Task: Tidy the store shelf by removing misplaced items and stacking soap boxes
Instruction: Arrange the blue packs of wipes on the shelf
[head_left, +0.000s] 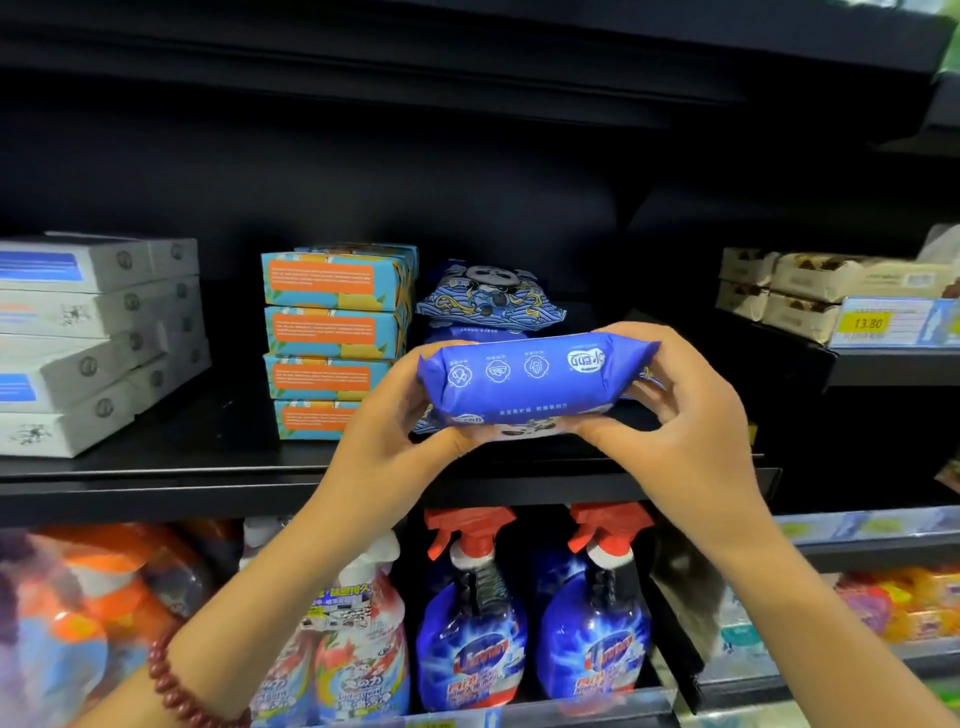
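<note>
Here left hand (384, 447) and right hand (691, 431) grip the blue pack (530, 379), soap boxes (332, 332) beside, panda pack (488, 296) behind.

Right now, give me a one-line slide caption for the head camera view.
Tidying: left hand and right hand grip a blue soft pack before the shelf, beside stacked teal-and-orange boxes.

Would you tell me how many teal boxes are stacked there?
4, in one column: top box, second box, third box, bottom box behind the left hand. More may hide behind.
</note>
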